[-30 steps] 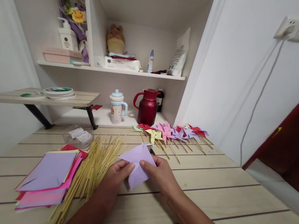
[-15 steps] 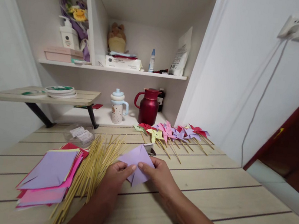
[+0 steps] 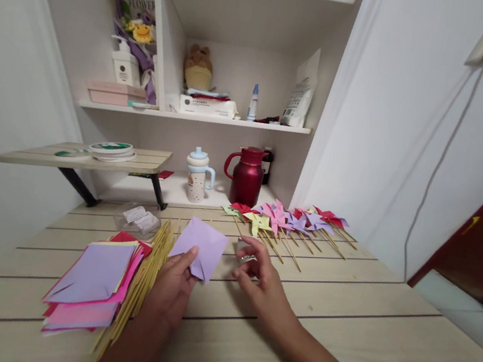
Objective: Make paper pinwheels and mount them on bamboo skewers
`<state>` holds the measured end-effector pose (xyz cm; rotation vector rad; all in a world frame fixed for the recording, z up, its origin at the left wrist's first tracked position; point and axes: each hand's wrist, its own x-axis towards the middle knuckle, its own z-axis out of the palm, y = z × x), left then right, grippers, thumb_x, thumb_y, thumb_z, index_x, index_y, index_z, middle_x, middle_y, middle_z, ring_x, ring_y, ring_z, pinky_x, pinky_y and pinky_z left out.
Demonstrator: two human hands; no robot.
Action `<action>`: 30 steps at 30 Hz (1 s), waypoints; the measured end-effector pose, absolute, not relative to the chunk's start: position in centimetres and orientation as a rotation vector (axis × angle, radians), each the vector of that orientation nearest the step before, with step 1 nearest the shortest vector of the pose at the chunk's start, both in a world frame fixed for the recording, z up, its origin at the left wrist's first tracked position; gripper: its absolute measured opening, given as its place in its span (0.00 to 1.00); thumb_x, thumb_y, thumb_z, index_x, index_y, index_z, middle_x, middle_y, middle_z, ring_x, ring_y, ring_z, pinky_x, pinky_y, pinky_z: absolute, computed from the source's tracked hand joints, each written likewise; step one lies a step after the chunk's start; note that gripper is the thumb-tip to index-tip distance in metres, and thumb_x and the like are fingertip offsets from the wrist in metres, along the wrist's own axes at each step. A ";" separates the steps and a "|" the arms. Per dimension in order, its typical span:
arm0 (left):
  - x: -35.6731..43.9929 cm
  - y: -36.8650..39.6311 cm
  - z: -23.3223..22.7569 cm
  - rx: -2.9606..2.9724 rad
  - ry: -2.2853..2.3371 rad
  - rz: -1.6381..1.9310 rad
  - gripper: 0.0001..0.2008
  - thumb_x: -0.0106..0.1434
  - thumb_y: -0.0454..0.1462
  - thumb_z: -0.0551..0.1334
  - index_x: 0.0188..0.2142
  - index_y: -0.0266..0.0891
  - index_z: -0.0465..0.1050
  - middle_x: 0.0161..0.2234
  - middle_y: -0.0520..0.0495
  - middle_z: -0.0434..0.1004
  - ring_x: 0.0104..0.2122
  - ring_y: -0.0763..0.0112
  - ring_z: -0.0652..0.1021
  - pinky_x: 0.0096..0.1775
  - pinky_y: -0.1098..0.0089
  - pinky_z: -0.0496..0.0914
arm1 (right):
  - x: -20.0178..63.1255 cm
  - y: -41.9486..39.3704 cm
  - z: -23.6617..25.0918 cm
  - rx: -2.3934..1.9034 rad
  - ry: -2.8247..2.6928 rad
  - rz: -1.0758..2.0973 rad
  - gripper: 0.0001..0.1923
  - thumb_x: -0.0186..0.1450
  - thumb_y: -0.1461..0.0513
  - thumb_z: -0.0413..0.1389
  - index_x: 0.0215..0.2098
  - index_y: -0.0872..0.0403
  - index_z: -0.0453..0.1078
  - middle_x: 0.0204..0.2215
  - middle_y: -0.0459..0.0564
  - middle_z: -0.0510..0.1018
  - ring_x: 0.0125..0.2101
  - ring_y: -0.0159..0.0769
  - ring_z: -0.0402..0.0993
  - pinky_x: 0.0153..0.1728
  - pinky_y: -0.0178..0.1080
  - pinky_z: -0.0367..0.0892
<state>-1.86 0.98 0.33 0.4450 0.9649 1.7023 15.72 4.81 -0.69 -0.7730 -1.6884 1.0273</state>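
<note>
Left hand (image 3: pixel 173 289) in a pinching grip, right hand (image 3: pixel 261 278) loosely curled, fingers apart.

Lilac paper square (image 3: pixel 199 247), folded. Paper stack (image 3: pixel 93 280): lilac top sheet, pink, red and yellow edges under it. Pale yellow bamboo sticks (image 3: pixel 143 278). Pinwheels (image 3: pixel 285 218): red, yellow, pink, lilac. Dark red jug (image 3: pixel 246 176). White cup (image 3: pixel 197 175), speckled, light blue lid and handle. Surface (image 3: pixel 339 316): pale wood grain, dark seams.

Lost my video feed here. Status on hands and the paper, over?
Left hand pinching the folded lilac paper. Right hand off the paper, fingers at a small shiny item on the table. Nothing in the way.
</note>
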 end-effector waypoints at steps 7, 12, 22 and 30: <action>-0.9 0.7 0.5 0.474 0.877 1.609 0.09 0.55 0.34 0.70 0.36 0.33 0.79 0.37 0.41 0.83 0.37 0.68 0.80 0.41 0.70 0.74 | 15.4 4.2 -0.8 -0.706 -1.959 0.738 0.25 0.61 0.72 0.52 0.54 0.47 0.67 0.42 0.49 0.74 0.34 0.34 0.72 0.37 0.38 0.67; -0.1 0.4 0.0 0.518 0.880 1.540 0.10 0.53 0.37 0.72 0.31 0.32 0.78 0.30 0.44 0.82 0.30 0.72 0.78 0.34 0.73 0.72 | 15.5 4.4 -0.8 -0.682 -1.962 0.664 0.20 0.60 0.73 0.53 0.46 0.49 0.74 0.35 0.48 0.72 0.32 0.35 0.71 0.33 0.36 0.67; 0.1 0.4 0.0 0.590 0.915 1.532 0.13 0.49 0.41 0.73 0.31 0.34 0.79 0.31 0.45 0.81 0.32 0.70 0.77 0.37 0.71 0.70 | 15.1 4.0 -0.7 -0.737 -1.841 0.815 0.08 0.59 0.68 0.61 0.35 0.51 0.79 0.31 0.48 0.71 0.31 0.35 0.69 0.31 0.35 0.65; 0.6 0.1 0.1 0.646 0.913 1.531 0.11 0.51 0.40 0.72 0.30 0.35 0.78 0.30 0.45 0.82 0.32 0.69 0.77 0.39 0.70 0.70 | 15.0 3.9 -0.7 -0.869 -1.703 0.951 0.05 0.59 0.60 0.63 0.26 0.52 0.79 0.21 0.44 0.68 0.26 0.34 0.62 0.28 0.35 0.58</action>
